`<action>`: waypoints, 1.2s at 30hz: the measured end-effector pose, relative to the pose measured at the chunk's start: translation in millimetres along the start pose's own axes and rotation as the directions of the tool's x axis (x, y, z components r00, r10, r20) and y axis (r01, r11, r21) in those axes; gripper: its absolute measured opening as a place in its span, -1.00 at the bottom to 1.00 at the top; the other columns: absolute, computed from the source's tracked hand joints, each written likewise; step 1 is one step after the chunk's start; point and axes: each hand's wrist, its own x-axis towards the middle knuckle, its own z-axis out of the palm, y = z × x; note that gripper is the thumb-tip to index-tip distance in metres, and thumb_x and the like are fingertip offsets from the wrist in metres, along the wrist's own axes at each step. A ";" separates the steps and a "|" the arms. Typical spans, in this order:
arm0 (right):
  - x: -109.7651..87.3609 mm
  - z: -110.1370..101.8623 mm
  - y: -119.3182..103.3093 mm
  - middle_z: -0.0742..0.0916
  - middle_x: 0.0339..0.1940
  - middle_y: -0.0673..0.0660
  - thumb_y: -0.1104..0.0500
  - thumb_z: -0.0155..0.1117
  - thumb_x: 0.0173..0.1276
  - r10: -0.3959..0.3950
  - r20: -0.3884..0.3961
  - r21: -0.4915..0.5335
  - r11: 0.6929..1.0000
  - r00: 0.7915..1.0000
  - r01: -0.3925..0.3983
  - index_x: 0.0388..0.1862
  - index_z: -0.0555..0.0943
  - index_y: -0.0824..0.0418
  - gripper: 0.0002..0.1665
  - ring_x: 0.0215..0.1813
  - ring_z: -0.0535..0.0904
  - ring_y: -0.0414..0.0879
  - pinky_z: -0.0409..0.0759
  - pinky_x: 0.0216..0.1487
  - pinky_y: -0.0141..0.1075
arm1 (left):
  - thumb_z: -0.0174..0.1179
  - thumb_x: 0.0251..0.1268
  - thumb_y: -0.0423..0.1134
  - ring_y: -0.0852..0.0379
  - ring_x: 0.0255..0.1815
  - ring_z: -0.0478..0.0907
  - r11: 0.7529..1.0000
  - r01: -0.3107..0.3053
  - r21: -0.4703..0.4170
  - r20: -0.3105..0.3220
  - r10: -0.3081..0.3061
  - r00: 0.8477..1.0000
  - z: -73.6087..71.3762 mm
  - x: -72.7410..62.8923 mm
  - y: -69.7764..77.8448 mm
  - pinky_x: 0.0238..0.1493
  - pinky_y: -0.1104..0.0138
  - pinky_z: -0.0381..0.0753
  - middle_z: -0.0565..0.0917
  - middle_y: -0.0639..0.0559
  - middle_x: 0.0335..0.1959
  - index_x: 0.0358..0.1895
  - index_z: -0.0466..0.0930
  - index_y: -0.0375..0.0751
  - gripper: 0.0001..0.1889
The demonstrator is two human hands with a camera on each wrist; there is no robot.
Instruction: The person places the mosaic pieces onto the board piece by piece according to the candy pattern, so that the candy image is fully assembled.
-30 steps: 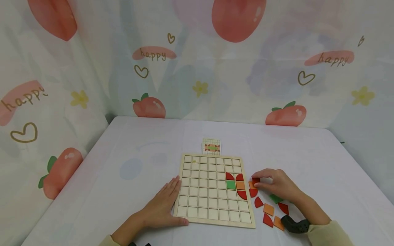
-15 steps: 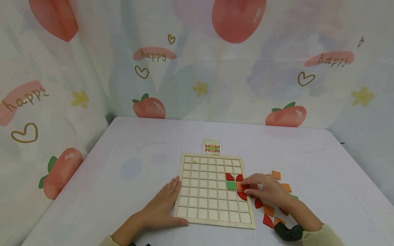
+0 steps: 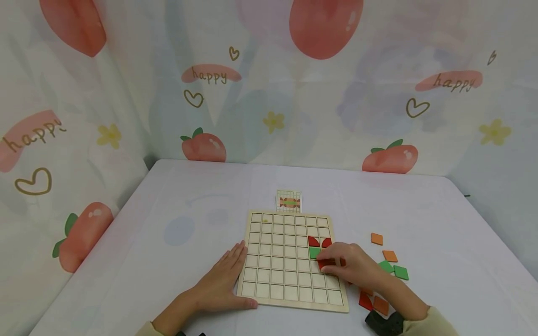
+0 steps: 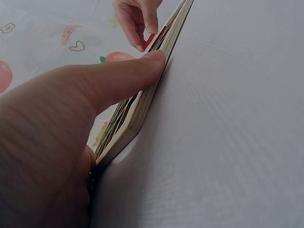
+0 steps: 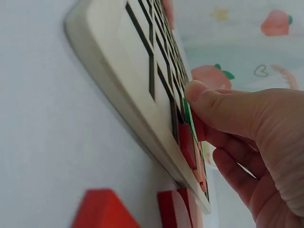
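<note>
While over gridboard (image 3: 277, 264), red piece (image 4: 148, 42) in right grip (image 3: 355, 266).

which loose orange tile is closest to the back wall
The uppermost orange tile in the head view, beyond the loose green tiles; the other loose orange tiles lie nearer the person.

Left grip (image 3: 220, 284) extended, straight-fingered; right grip (image 3: 353, 267) curled, pinching.
</note>
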 end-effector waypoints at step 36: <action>2.1 8.9 -2.8 0.71 -0.23 0.00 0.28 0.40 0.08 -0.009 -0.045 0.008 1.000 0.999 0.010 -0.19 0.68 0.21 -0.74 -0.16 0.60 -0.12 0.58 -0.22 -0.35 | -0.05 -0.12 0.56 0.05 0.45 -0.33 1.000 0.003 0.002 0.001 -0.003 1.000 0.6 0.9 -0.8 0.37 0.15 -0.17 -0.24 -0.11 0.47 0.43 -0.21 -0.36 0.24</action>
